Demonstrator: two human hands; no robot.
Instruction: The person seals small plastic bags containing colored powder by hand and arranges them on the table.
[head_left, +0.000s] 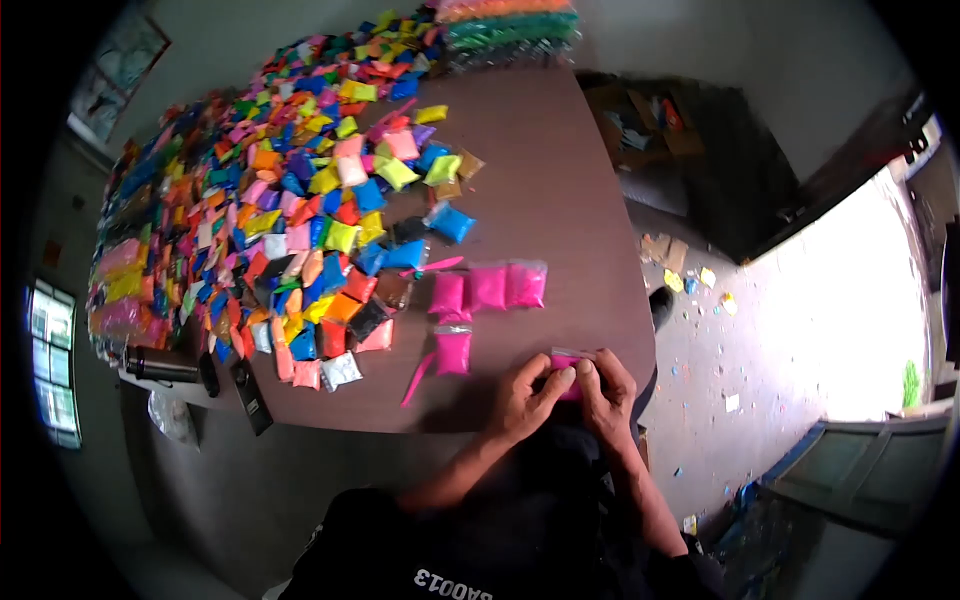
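Observation:
A small bright-pink packet point(568, 360) with a clear top strip is held between both hands near the front edge of the table. My left hand point(526, 396) grips its left side, thumb on top. On the packet's right side, my right hand point(608, 392) is closed the same way, and the two thumbs nearly meet over the middle. Left of the hands lies another pink packet point(453, 352), with a pink plastic strip point(417, 382) beside it. Farther back, more pink packets point(488, 287) sit in a row, next to a second pink strip point(440, 265).
A big heap of multicoloured packets point(300, 210) covers the left of the brown table point(540, 190). Stacked bags point(510, 35) stand at the far edge. A dark bottle point(162, 365) lies at the left edge. Right of the table, scraps litter the floor point(740, 350) near a cardboard box point(640, 125).

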